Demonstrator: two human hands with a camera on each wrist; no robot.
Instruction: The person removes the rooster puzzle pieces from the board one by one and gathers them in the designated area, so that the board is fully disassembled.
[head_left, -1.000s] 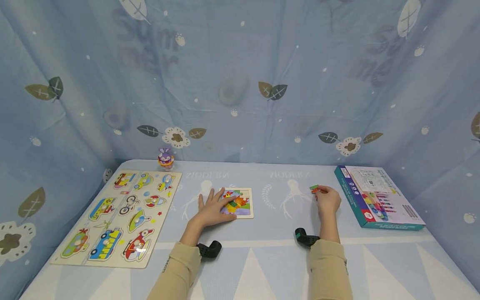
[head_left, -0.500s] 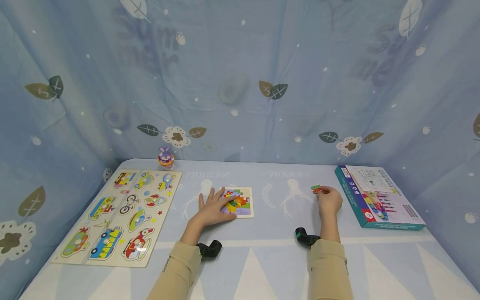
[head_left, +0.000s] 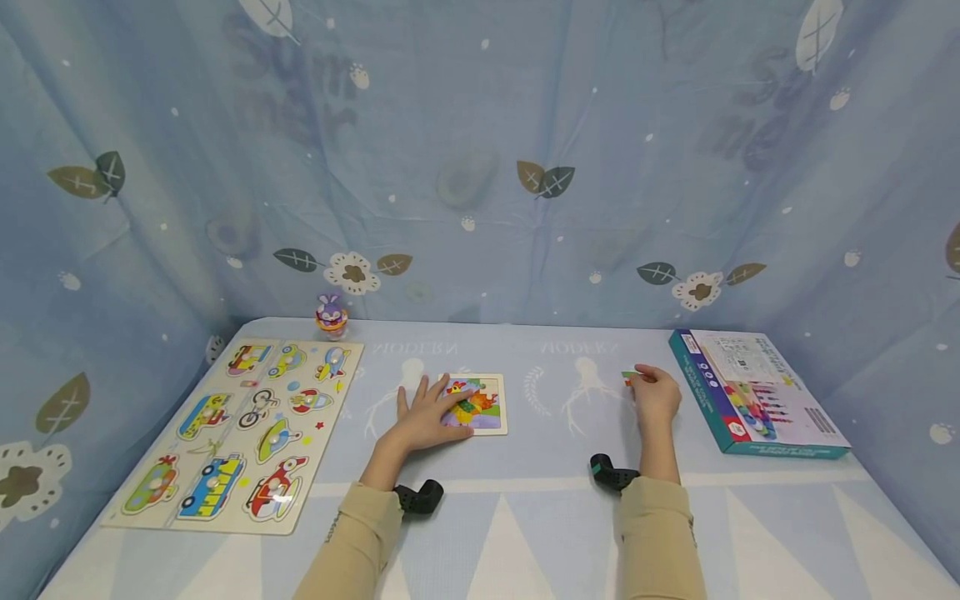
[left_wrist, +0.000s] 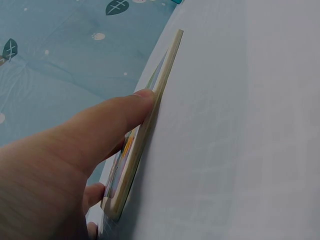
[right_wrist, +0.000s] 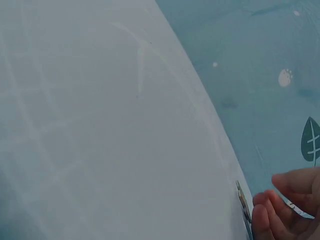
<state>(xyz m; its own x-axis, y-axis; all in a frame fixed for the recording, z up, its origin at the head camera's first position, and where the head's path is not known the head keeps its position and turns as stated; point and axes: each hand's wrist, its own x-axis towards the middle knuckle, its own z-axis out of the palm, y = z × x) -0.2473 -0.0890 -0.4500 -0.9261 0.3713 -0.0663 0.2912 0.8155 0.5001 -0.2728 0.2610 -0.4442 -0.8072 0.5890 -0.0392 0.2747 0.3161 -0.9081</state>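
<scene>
My left hand lies with spread fingers over a small wooden-framed jigsaw puzzle with a colourful rooster picture. In the left wrist view, its thumb rests on the frame's near edge. Over at the right, my right hand is beside a few small green and red puzzle pieces, partly covering them. The right wrist view shows puzzle pieces lying flat on the table right at the fingertips. A gap stands between the upper finger and the other bent fingers there.
A large peg puzzle board with vehicle pictures lies at the left. Behind it stands a purple rabbit figure. A flat puzzle box lies just right of my right hand. A patterned blue curtain hangs behind the table.
My right hand shifts slightly left over the small pieces, so less of them shows, and its upper finger has lifted. The left hand and the rooster puzzle stay in place.
</scene>
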